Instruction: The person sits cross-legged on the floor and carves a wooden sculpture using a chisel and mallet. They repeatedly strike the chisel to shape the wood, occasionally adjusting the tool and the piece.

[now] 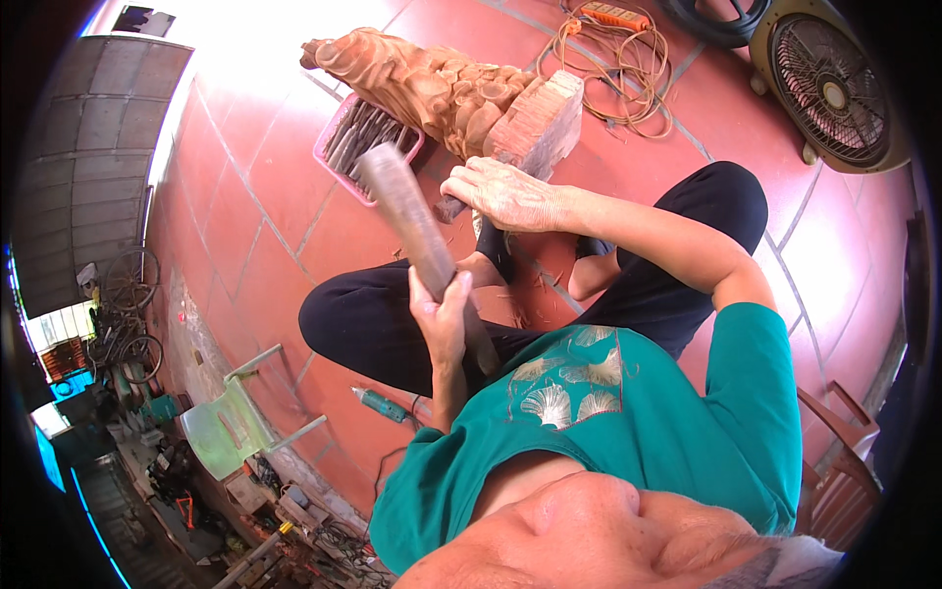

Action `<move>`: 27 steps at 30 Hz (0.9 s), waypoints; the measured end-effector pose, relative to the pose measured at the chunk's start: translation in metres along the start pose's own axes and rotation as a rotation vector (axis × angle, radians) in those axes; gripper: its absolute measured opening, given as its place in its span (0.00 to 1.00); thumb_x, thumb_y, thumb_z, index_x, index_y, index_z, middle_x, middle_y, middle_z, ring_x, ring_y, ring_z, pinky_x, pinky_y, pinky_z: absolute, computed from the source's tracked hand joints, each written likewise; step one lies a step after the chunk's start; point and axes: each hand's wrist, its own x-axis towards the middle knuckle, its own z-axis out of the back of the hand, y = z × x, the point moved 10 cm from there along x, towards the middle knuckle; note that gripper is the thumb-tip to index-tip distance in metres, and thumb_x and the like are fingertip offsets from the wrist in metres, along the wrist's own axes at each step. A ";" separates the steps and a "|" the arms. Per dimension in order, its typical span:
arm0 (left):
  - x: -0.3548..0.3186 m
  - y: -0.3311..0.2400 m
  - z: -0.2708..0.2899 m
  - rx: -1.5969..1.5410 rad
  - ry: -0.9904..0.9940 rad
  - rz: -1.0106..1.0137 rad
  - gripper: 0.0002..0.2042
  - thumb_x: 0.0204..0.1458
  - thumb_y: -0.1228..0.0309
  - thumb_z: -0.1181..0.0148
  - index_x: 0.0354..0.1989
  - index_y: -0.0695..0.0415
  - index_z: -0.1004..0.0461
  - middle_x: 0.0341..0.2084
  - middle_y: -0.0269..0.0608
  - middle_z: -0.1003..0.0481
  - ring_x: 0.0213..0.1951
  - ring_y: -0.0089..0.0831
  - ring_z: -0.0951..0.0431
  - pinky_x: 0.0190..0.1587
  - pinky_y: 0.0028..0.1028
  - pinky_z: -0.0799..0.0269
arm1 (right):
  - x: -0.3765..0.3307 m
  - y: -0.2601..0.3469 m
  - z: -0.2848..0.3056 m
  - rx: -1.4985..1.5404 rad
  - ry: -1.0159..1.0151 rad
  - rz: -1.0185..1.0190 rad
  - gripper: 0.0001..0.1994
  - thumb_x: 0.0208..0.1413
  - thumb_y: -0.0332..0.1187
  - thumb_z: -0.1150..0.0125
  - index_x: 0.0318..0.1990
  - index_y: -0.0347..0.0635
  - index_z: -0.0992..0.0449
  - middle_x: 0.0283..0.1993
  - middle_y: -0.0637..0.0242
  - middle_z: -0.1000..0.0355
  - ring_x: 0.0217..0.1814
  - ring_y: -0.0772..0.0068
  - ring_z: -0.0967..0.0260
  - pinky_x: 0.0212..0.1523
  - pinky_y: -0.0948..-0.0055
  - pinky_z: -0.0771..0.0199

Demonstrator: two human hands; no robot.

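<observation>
At left, a pink basket (343, 182) is holding slim tools (353, 137) beside a wooden carving (432, 83) lying on the red tile floor (235, 216), its folds and rounded lumps suggesting well-advanced shaping. The left hand (442, 319) is grasping a thick wooden club (407, 211). The right hand (505, 196) is clenching a short dark handle (448, 208), its far end hiding from view. At right, the carving's blocky end is remaining flat and rough, probably with work left, though how much is staying unclear.
</observation>
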 end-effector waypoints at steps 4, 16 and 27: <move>-0.009 -0.042 0.025 -0.100 -0.194 -0.304 0.22 0.63 0.72 0.51 0.64 0.66 0.41 0.26 0.42 0.31 0.20 0.25 0.30 0.23 0.24 0.31 | -0.003 0.003 -0.003 -0.014 -0.029 0.054 0.24 0.42 0.20 0.42 0.52 0.36 0.32 0.43 0.58 0.34 0.43 0.56 0.35 0.43 0.60 0.33; 0.014 0.007 0.008 -0.090 -0.036 0.009 0.19 0.59 0.74 0.43 0.58 0.64 0.36 0.25 0.36 0.31 0.18 0.21 0.31 0.20 0.21 0.33 | 0.001 -0.003 -0.005 -0.079 -0.021 0.027 0.20 0.49 0.27 0.43 0.52 0.41 0.31 0.42 0.60 0.34 0.44 0.55 0.34 0.46 0.60 0.33; 0.021 0.005 0.015 -0.196 -0.097 -0.007 0.17 0.59 0.75 0.43 0.56 0.61 0.36 0.24 0.36 0.31 0.18 0.21 0.31 0.19 0.21 0.32 | 0.002 0.001 0.002 -0.106 -0.009 0.061 0.18 0.53 0.29 0.46 0.53 0.40 0.32 0.44 0.61 0.33 0.45 0.60 0.34 0.45 0.62 0.32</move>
